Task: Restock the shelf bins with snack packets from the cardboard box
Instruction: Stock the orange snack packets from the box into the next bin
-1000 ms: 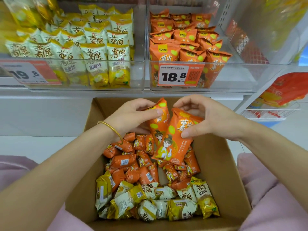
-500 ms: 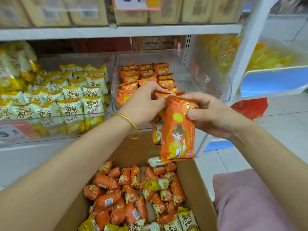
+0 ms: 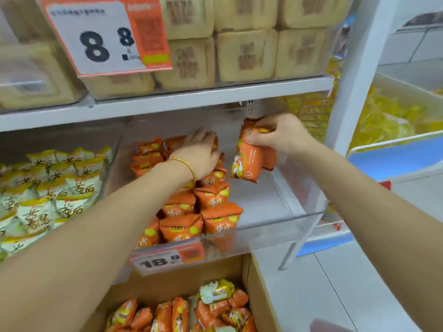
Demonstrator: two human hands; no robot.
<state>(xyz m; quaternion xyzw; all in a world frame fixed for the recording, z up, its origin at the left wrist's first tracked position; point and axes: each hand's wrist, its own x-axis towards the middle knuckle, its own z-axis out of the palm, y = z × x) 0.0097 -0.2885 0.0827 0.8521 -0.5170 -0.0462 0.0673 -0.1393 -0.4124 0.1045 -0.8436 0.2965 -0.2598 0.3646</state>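
Orange foil snack packets (image 3: 213,200) fill the left half of the clear plastic shelf bin (image 3: 299,221). Below it, the brown cardboard box (image 3: 255,295) holds loose orange packs (image 3: 172,315) and a yellow-green pack (image 3: 215,291). Your left hand (image 3: 201,152) lies stretched over the bin's back rows; you cannot tell whether it pinches anything. Your right hand (image 3: 280,137) grips a held orange packet (image 3: 250,161) by its top, above the bin's right rear.

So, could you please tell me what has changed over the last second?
Both hands rose from the brown cardboard box into the clear plastic shelf bin. The right hand carried its orange snack packets to the bin's right side; the left hand now lies on the stacked orange packets, grip unclear. The box stayed put.
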